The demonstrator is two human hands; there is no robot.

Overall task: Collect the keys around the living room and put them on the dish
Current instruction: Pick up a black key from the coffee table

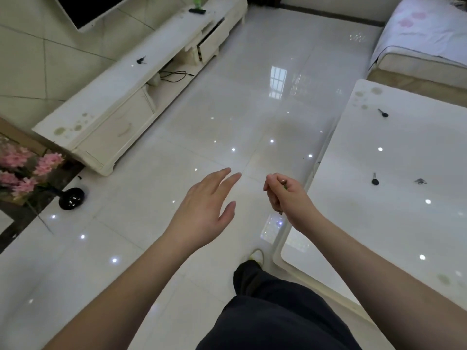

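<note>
My left hand (pixel 207 205) reaches forward over the floor, open and holding nothing. My right hand (pixel 285 195) is closed on a small key; metal tips poke out above and below the fist. On the white TV stand (pixel 106 107) at the left lies a black-headed key (pixel 141 60). The white coffee table (pixel 394 223) at the right carries a black-headed key (pixel 383 113) far back, another black-headed key (pixel 375 180) nearer, and a small silver bunch of keys (pixel 420 181) beside it. No dish is in view.
A glossy tiled floor runs between stand and table. A black vase (pixel 71 198) with pink flowers (pixel 25 168) lies on the floor at the left. A sofa (pixel 424 44) stands at the far right. My leg and shoe (pixel 255 256) are below, by the table corner.
</note>
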